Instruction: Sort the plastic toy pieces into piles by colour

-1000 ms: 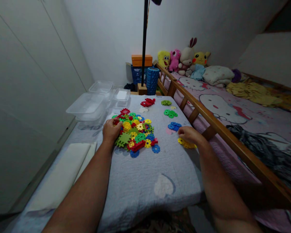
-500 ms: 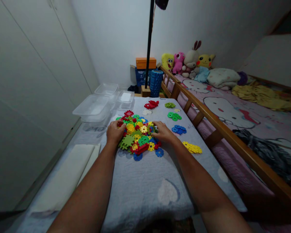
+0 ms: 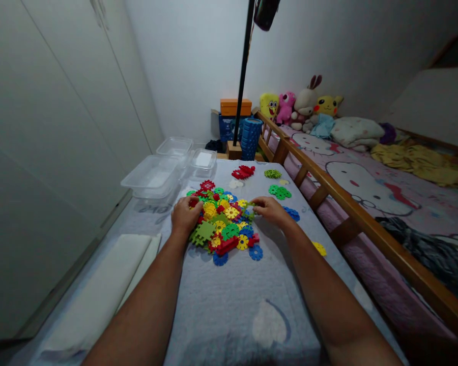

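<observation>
A mixed pile of coloured plastic gear pieces (image 3: 223,223) lies on a pale quilted mat (image 3: 229,300). My left hand (image 3: 185,216) rests curled on the pile's left edge, fingers closed among red and yellow pieces. My right hand (image 3: 269,209) sits at the pile's right edge, fingertips pinched on a green piece (image 3: 251,206). Sorted groups lie apart: red pieces (image 3: 243,172), green pieces (image 3: 279,192), blue pieces (image 3: 292,213) and yellow pieces (image 3: 319,248) partly hidden by my right forearm.
Clear plastic containers (image 3: 156,175) stand at the mat's far left. A wooden bed rail (image 3: 351,223) runs along the right, with a bed and plush toys (image 3: 301,104) behind. A black pole (image 3: 241,86) rises at the far end. White cabinet doors stand left.
My right hand left the yellow group at the right and moved to the pile's right edge, where it pinches a green piece. The view tilted down slightly.
</observation>
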A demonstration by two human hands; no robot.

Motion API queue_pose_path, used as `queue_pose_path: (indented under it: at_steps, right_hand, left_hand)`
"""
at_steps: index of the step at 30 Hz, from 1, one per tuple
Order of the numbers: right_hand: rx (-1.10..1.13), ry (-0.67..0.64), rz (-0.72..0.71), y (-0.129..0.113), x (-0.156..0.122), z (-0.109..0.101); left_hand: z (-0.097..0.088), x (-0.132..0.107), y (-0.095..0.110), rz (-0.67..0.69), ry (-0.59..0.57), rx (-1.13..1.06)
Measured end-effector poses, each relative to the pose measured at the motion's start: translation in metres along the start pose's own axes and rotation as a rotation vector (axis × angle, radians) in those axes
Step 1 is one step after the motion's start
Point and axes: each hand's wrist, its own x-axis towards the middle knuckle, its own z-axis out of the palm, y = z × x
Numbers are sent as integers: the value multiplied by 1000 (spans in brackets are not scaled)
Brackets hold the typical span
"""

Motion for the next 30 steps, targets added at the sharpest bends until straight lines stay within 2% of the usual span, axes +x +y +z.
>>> queue_pose_path:
  at_steps: [3, 9, 13, 16, 22, 30]
  right_hand:
    - [187, 125, 119, 7, 14, -19]
    - [348, 407, 250, 22, 57, -55]
    - [548, 673, 372, 36, 90, -72]
    - [665, 797, 428, 47, 112, -80]
    - [739, 879, 493, 55, 140, -88]
    - [832, 884, 559, 57, 156, -90]
  left_hand:
    - [0, 0, 0, -2, 3, -2]
    - [1, 1, -1, 4, 6, 10]
    - [2, 0, -2, 12, 4, 11]
    - [1, 0, -1, 8, 1, 17]
    - [0, -2, 1, 0, -3, 27]
    - [-1, -3, 2, -8, -4, 26]
